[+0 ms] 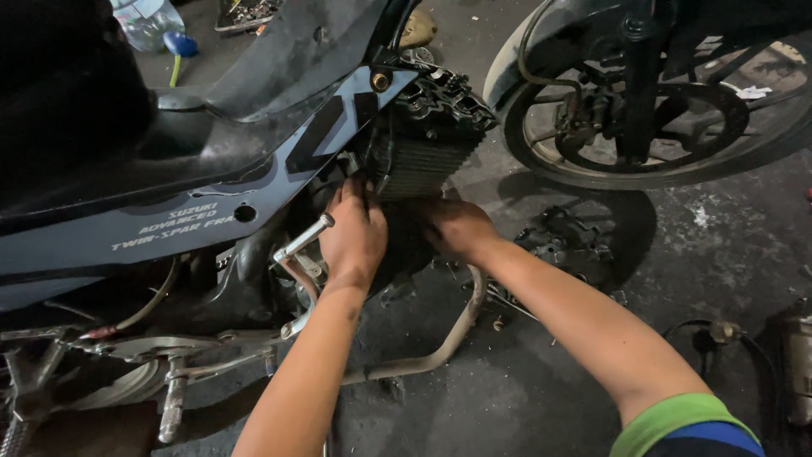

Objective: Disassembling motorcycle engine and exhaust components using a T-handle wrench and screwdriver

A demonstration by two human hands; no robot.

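both hands reach under the finned engine cylinder [420,161] of a grey motorcycle [169,211]: left hand [353,233] pressed flat beside the kick lever [302,241], right hand [457,227] curled against the engine's underside; its grip cannot be told. exhaust pipe [440,343] below, front wheel [651,110] beyond.

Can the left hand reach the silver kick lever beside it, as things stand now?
Probably yes. The left hand rests on the engine, and the silver kick lever stands just beside its thumb side with nothing between them. The right hand is on the other side.
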